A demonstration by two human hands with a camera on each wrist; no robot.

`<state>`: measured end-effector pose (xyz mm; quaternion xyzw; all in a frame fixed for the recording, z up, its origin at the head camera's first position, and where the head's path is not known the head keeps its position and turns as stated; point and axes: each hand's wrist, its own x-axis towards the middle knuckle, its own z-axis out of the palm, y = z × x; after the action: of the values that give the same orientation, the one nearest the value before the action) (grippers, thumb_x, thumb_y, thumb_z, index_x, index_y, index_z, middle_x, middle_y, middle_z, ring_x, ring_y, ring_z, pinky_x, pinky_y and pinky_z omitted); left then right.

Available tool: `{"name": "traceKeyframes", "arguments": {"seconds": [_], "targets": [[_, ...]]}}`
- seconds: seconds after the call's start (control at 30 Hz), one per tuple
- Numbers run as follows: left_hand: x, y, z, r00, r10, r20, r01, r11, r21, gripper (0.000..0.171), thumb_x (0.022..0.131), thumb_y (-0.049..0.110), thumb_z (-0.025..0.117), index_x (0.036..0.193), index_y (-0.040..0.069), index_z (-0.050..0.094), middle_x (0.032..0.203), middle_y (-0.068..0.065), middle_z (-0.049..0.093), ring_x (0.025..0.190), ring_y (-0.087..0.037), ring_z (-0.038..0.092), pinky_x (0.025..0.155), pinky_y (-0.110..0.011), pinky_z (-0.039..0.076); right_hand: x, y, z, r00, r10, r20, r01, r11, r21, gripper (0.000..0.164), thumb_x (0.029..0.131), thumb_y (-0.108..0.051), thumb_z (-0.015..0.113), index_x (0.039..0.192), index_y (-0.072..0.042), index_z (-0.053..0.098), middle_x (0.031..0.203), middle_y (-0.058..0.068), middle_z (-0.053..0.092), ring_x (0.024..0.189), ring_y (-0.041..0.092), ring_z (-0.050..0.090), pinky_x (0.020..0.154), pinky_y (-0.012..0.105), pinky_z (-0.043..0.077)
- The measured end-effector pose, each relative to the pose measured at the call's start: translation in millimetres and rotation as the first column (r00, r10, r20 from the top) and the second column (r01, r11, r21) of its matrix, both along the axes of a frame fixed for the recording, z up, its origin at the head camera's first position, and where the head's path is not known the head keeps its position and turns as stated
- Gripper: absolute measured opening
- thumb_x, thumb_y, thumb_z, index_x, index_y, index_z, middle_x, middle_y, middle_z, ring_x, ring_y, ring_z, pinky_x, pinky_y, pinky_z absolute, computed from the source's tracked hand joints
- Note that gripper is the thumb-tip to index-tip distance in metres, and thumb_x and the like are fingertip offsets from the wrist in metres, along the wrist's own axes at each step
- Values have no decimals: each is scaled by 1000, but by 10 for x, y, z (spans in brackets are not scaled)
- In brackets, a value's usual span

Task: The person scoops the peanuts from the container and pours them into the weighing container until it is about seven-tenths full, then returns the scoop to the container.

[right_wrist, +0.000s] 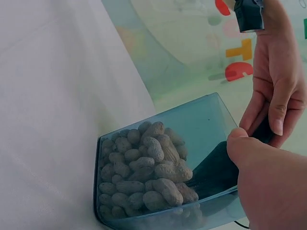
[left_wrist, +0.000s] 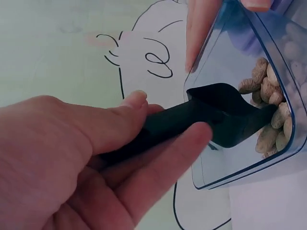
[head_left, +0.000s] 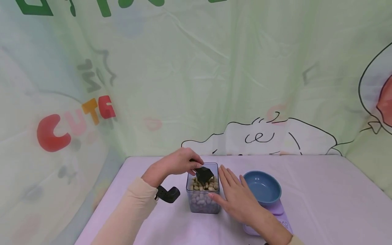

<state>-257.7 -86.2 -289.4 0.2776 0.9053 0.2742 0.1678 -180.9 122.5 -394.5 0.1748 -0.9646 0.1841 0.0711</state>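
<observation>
Peanuts (right_wrist: 144, 167) should load best if the left hand (head_left: 180, 161), gripping the scoop (head_left: 204, 175), digs shallowly while the straight-fingered right hand (head_left: 238, 198) steadies the container (right_wrist: 199, 120).

Tan unshelled peanuts (right_wrist: 165, 170) lie in a clear, blue-tinted, square-rimmed plastic box (right_wrist: 199, 117), a black scoop (right_wrist: 216, 170) reaching them. The left hand (right_wrist: 280, 91) has its grip on the scoop; the right hand (right_wrist: 271, 187) is beside the box.

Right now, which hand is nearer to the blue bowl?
Right. The right hand is between the container and the blue bowl; the left hand is farther off, at the container's left edge, gripping the black scoop.
</observation>
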Motion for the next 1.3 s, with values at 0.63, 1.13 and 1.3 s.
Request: {"name": "traceKeyframes", "arguments": {"seconds": [0.63, 1.13, 1.3], "targets": [[12, -163, -29, 966, 170, 197, -205, 963, 172, 25, 100, 10, 58, 117, -4, 70, 108, -16, 72, 91, -24, 75, 77, -29, 64, -30, -55, 1, 1000, -10, -29, 11, 1000, 15, 93, 95, -69, 42, 158, -5, 20, 165, 12, 20, 152, 34, 23, 118, 70, 23], [3, -233, 21, 957, 205, 205, -248, 946, 210, 23, 100, 12, 58, 113, -2, 72, 108, -14, 74, 94, -23, 74, 80, -33, 65, -26, -73, -13, 998, -4, -61, 4, 1000, -2, 90, 96, -66, 45, 157, -4, 22, 164, 13, 23, 150, 34, 28, 117, 70, 26], [33, -245, 69, 957, 220, 188, -254, 950, 183, 23, 101, 13, 58, 111, -2, 72, 107, -14, 74, 95, -22, 74, 80, -34, 64, -29, -80, -32, 998, -14, -69, 14, 1000, 8, 91, 96, -65, 47, 158, -4, 21, 165, 13, 20, 151, 33, 27, 118, 69, 25]]}}
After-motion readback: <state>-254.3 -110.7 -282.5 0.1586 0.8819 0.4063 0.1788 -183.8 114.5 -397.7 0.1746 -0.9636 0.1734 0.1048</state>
